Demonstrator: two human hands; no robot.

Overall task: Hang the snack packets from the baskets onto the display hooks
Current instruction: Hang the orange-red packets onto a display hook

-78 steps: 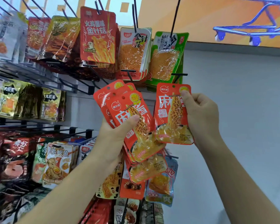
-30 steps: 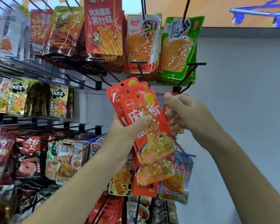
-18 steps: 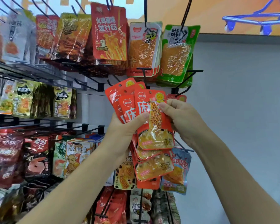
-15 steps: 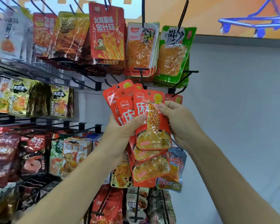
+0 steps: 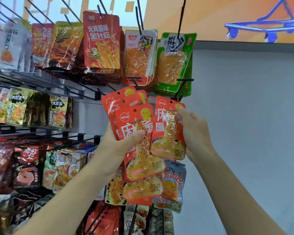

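Gripping a fanned stack of orange-red snack packets point(image 5: 131, 119) in the left hand point(image 5: 115, 146), thumb laid across the front packet, fingers curled behind. Pinching a single orange-red packet point(image 5: 166, 133) in the right hand point(image 5: 195, 133), thumb on its upper right corner, remaining fingers behind it. Held upright, just right of the stack and meeting its edge, top edge close under a black display hook point(image 5: 182, 85); contact with that hook not discernible. Hanging above: green packets point(image 5: 175, 61). Hanging below: blue packet point(image 5: 174, 180), partly covered.
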